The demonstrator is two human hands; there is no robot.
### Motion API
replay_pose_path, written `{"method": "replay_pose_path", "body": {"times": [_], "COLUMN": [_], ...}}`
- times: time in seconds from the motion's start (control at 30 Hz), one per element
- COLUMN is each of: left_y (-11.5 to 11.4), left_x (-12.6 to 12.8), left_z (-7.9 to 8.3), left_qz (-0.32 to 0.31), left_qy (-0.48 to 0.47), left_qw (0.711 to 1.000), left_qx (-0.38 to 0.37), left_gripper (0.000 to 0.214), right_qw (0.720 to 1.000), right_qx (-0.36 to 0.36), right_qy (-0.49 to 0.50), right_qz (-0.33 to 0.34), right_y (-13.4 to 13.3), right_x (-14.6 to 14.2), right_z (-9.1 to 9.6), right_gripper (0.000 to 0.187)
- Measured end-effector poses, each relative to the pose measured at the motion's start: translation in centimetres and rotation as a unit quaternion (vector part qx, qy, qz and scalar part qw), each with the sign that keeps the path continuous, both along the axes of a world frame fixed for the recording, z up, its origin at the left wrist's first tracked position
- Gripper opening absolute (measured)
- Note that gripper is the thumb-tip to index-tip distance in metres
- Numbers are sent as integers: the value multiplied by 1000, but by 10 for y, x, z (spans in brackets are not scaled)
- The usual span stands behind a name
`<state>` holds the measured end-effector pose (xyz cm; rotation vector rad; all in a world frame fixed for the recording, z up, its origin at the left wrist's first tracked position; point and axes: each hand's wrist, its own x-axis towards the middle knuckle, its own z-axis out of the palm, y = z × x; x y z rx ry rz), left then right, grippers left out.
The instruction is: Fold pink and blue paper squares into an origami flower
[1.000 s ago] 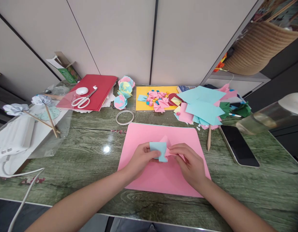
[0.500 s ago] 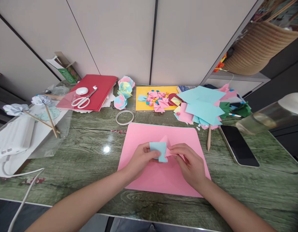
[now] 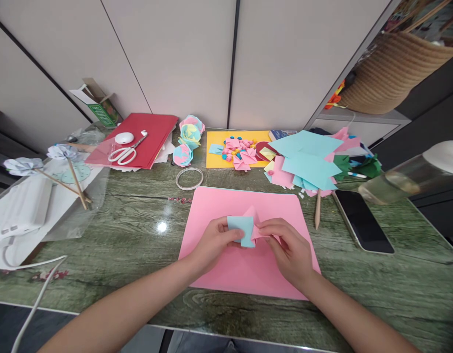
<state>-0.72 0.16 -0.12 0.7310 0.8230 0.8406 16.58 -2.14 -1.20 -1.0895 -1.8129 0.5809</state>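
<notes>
Between my hands is a small folded blue paper piece (image 3: 235, 223) joined or set against a folded pink paper piece (image 3: 253, 214); whether they interlock I cannot tell. My left hand (image 3: 219, 241) is closed on the blue piece, thumb across its front. On the other side my right hand (image 3: 289, 251) pinches a pointed flap of the pink piece between thumb and fingers. Both hands are just above a large pink paper sheet (image 3: 244, 274) lying flat on the table. Some of the pink piece is hidden behind the blue one and my fingers.
Behind the sheet are a white ring (image 3: 189, 187), folded paper balls (image 3: 183, 155) and yellow paper (image 3: 213, 161) bearing small folded pieces. White scissors (image 3: 122, 156) lie on a red folder (image 3: 158, 135). At right are cut blue paper (image 3: 311, 166), a wooden stick (image 3: 317, 213), a phone (image 3: 364, 223) and a clear bottle (image 3: 403, 179).
</notes>
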Motion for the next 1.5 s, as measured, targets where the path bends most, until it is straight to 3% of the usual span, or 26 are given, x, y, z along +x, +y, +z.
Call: {"method": "replay_pose_path", "body": {"times": [1.5], "left_y": [-1], "left_x": [-1], "left_z": [2], "left_qz": [-7], "left_qy": [-19], "left_qw": [1000], "left_qx": [-18], "left_gripper": [11], "right_qw": [999], "right_qx": [12], "right_qy": [30], "right_qz": [6], "right_y": [-3], "right_x": [0], "right_z": [6], "right_gripper": [19]}}
